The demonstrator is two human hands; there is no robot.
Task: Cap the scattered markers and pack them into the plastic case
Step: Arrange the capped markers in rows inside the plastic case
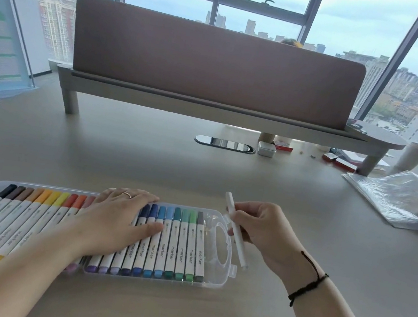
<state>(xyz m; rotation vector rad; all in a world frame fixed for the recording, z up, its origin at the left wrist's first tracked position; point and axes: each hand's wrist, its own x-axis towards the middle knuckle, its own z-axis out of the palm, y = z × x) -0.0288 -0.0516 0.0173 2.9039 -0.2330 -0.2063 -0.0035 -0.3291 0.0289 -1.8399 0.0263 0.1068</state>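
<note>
while left hand (118,215) presses cased markers (178,246), right hand (262,231) grips white marker (235,230).

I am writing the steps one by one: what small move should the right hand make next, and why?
Probably lower the white marker held by the right hand into the free slot beside the grey marker, since the left hand already steadies the plastic case.

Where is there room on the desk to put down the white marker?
Bare desk lies between the plastic case and the brown divider, and also right of the right hand, below the plastic bag. It is crowded under the divider's right end.
</note>
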